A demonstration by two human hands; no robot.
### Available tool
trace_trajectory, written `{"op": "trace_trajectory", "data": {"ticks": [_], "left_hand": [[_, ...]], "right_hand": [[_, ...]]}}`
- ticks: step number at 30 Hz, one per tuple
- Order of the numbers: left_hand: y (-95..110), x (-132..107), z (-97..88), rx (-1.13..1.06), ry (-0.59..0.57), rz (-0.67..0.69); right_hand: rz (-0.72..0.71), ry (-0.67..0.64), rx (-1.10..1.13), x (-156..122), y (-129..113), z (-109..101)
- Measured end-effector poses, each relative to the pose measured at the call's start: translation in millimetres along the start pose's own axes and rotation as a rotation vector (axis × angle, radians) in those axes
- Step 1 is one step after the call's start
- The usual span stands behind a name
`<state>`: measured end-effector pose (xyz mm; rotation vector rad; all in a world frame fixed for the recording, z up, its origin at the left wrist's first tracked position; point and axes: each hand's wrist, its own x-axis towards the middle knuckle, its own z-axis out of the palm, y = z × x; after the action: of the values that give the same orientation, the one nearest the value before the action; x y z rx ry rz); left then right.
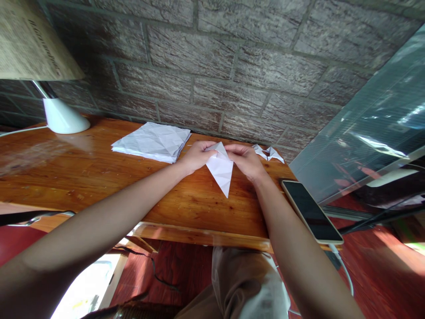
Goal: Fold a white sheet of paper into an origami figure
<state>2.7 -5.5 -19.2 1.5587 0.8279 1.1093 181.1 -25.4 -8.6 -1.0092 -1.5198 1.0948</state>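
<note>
A white sheet of paper folded into a kite-like shape [221, 170] is held between my two hands over the wooden table, its long point toward me. My left hand [198, 156] pinches its left edge, thumb on the front. On the opposite edge, my right hand [245, 158] grips the paper with its fingers bent; the fingertips are partly hidden behind it. Just left of my left hand lies a stack of creased white paper [151, 141]. Beyond my right hand sit small folded paper pieces [269, 153] near the wall.
The wooden table [99, 177] runs along a grey brick wall [212, 57]. A lamp with a white base [64, 116] stands at the far left. At the right edge lies a phone [311, 210] with a white charging cable [343, 266]. A glass panel [361, 106] rises at right.
</note>
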Motion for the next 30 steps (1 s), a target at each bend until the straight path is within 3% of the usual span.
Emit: {"op": "trace_trajectory", "data": {"ticks": [13,23,30], "left_hand": [[-6.3,3.9,-1.0,-0.12,0.007,-0.058],[-7.2,7.3,-4.2,-0.197,0.069,-0.093],[-8.3,6.5,-3.6,-0.153,0.009,-0.089]], "right_hand": [[0.03,0.021,-0.007,1.4,-1.6,4.0],[-0.022,-0.109,-0.012,-3.5,-8.2,5.8],[-0.064,-0.083,-0.059,-2.8,-3.9,4.1]]}}
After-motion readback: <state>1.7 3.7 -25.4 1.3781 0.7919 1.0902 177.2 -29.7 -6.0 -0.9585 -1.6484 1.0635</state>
